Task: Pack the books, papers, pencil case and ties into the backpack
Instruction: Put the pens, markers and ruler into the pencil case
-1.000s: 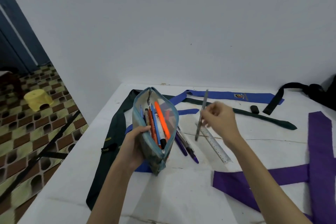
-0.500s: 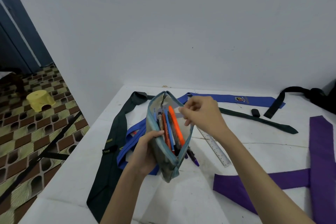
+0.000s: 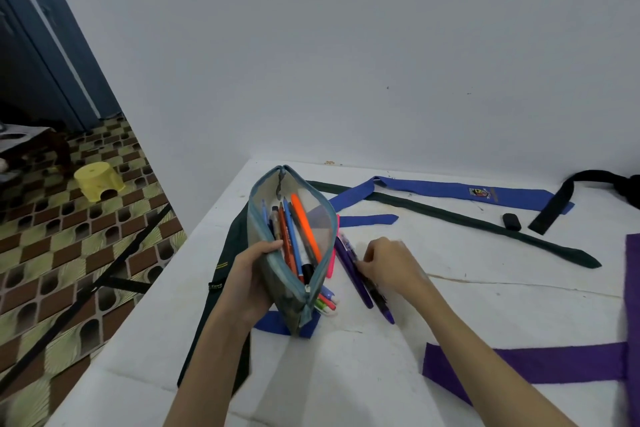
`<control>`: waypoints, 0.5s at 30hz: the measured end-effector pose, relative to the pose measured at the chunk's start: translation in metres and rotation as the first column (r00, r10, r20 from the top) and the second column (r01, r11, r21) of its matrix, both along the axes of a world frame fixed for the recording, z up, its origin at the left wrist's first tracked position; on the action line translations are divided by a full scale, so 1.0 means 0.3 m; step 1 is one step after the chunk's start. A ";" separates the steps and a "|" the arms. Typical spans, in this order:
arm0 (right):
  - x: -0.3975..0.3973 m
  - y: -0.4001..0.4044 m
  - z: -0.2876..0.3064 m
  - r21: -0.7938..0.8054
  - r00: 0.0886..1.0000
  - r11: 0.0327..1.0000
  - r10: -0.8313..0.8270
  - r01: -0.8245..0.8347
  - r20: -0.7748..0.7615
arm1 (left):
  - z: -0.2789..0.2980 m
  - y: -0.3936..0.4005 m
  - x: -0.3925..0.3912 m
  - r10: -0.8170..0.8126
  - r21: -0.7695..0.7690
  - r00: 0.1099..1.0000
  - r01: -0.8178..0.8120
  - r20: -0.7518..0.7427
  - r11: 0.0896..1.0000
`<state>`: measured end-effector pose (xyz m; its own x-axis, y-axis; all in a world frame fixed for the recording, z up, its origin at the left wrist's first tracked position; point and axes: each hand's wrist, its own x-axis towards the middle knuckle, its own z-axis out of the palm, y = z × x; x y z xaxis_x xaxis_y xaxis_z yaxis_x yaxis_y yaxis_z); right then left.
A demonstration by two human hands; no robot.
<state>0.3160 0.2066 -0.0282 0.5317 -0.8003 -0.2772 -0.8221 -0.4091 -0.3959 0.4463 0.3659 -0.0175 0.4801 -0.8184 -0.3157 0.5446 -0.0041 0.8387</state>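
Forearms are seen entering from the near edge over the white bench (image 3: 346, 385); a purple tie (image 3: 519, 362) is laid across the near right of the bench; the left hand (image 3: 251, 279) is wrapped around the near left side of the pencil case (image 3: 294, 253), whose unzipped mouth is held open and turned upward, with the thumb on its rim; pens, among them an orange marker (image 3: 304, 225) and a blue pen (image 3: 292, 236), are seen packed inside; a few coloured pens (image 3: 327, 303) are left on the bench by the case's near end; just right of the case, the right hand (image 3: 391, 263) is lowered onto the purple pens (image 3: 360, 279) lying there, its fingers (image 3: 363, 265) curled and touching them, though whether they are gripped cannot be told; under the case a blue tie (image 3: 363, 220) and a dark green tie (image 3: 485, 229) are spread; farther back a second blue length (image 3: 433, 188) is stretched toward a black strap (image 3: 554, 208) at the far right; a small black eraser (image 3: 512, 221) is placed beside that strap.
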 end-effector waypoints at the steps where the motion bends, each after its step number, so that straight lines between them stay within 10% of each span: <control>1: 0.006 -0.001 -0.002 -0.002 1.000 1.000 -0.008 0.008 -0.016 | 0.000 0.000 0.006 0.008 -0.006 1.000 -0.008 -0.010 1.000; 15: -0.012 -0.036 -0.021 0.228 0.958 0.959 -0.216 0.171 0.190 | -0.019 -0.018 -0.009 -0.034 0.010 0.999 0.034 0.013 0.999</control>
